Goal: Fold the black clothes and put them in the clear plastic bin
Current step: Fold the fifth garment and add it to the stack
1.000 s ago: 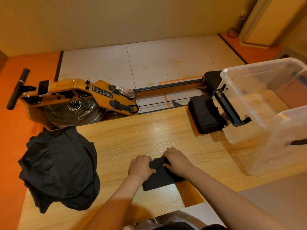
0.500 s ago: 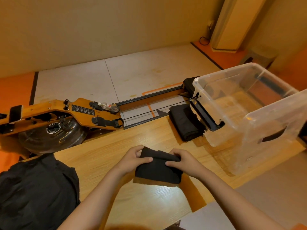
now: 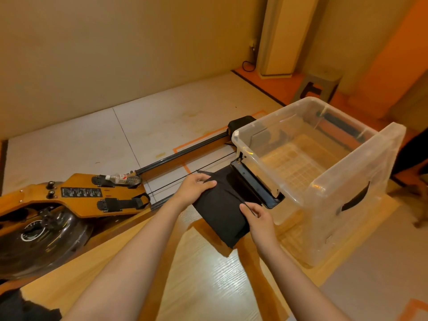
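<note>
As hands grip it, garment hangs; bin beside.

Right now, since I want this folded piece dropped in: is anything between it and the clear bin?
Nothing blocks it. The folded black garment, held by left hand and right hand, hangs beside the clear plastic bin, whose top is open; only its own wall with the black latch lies between.

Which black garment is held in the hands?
The folded piece beside the clear bin, gripped by the left hand and right hand. The loose heap lies untouched, far left.
</note>
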